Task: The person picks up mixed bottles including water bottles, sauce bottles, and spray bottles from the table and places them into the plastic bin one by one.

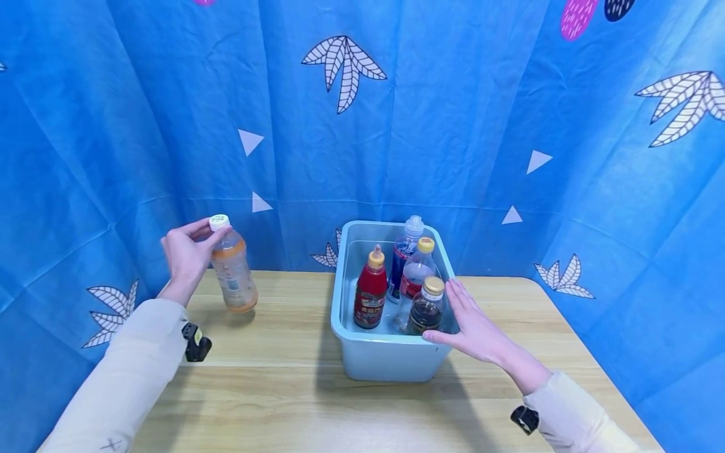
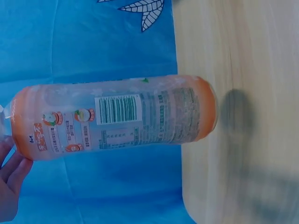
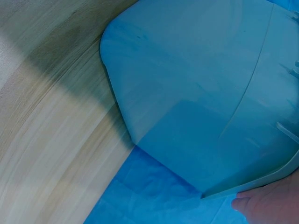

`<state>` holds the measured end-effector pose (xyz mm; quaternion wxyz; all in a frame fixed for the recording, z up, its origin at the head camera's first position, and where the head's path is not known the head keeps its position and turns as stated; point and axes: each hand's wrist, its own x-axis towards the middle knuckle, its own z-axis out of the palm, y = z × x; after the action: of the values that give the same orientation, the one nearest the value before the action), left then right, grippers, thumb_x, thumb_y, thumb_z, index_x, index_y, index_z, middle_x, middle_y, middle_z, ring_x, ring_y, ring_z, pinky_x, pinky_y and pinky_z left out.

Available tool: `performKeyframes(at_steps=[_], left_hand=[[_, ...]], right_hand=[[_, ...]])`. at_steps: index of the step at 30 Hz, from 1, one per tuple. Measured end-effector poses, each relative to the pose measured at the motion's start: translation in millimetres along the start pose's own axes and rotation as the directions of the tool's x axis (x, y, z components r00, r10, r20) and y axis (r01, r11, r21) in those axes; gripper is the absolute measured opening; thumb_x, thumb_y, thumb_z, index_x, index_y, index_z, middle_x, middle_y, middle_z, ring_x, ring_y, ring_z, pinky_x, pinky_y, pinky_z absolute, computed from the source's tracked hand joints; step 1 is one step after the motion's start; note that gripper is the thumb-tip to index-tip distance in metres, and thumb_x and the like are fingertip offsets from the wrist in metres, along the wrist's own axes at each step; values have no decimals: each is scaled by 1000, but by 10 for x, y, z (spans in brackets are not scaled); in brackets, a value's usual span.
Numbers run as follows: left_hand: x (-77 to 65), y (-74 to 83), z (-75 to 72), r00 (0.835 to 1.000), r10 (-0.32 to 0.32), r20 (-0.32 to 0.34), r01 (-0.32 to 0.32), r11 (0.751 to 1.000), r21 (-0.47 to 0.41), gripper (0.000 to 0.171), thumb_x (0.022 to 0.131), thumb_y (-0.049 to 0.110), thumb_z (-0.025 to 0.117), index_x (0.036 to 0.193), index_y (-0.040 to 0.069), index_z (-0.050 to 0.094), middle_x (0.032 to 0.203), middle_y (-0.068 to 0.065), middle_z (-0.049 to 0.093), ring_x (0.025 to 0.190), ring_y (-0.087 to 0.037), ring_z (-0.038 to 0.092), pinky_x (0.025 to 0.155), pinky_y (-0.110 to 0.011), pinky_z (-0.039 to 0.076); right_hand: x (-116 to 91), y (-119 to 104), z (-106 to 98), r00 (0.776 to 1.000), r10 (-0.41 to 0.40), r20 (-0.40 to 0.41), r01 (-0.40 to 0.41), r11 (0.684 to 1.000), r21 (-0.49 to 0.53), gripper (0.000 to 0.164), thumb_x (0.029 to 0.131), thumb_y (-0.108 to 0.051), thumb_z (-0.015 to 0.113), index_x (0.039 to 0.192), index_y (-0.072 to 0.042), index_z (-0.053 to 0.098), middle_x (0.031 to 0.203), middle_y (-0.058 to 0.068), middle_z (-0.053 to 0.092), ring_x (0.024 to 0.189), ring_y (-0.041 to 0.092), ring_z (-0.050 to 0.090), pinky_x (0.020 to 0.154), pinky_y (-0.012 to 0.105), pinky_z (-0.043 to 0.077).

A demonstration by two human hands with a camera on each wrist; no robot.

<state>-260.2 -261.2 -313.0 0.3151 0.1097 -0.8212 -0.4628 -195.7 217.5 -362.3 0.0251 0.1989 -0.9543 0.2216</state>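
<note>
At the left, my left hand [image 1: 191, 251] pinches the white-capped neck of a plastic drink bottle [image 1: 235, 277] with an orange and clear label. The bottle [image 2: 117, 116] hangs slightly tilted, its base just above the table, a shadow apart from it in the left wrist view. My right hand [image 1: 476, 327] rests on the front right corner of a light blue plastic bin [image 1: 391, 362], fingers straight along the rim and thumb on the front edge. Inside the bin stand a red sauce bottle [image 1: 370, 296], a dark bottle [image 1: 426, 311], a yellow-capped bottle [image 1: 419, 270] and a blue bottle [image 1: 403, 251].
The bin stands mid-table on a light wooden table [image 1: 272, 402]. A blue patterned curtain [image 1: 430, 126] hangs behind the table and along both sides. In the right wrist view, the bin's outer wall [image 3: 196, 84] fills much of the picture.
</note>
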Motion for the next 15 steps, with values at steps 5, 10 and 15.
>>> performKeyframes(at_steps=[5,10,15], left_hand=[[-31,65,0,999,28,27,-28,1000,-10,60,74,47,63,120,9,56,111,-13,60,104,-26,54,84,-40,45],[-72,158,16,998,46,49,-44,998,-34,61,73,48,63,119,8,57,111,-13,60,104,-25,54,84,-39,45],[-130,258,57,995,82,52,-79,995,-57,58,73,47,65,116,8,59,108,-13,61,102,-24,54,81,-39,45]], right_hand=[[-4,-19,7,1000,6,-2,-6,1000,3,103,73,-62,56,141,0,9,147,16,4,132,33,3,101,53,16],[-9,-29,4,1000,7,-4,-7,1000,7,103,73,-61,57,141,0,9,147,16,4,132,33,3,101,53,15],[-9,-35,7,1000,8,-4,-8,1000,0,103,73,-62,56,141,0,9,147,16,4,132,33,3,101,53,15]])
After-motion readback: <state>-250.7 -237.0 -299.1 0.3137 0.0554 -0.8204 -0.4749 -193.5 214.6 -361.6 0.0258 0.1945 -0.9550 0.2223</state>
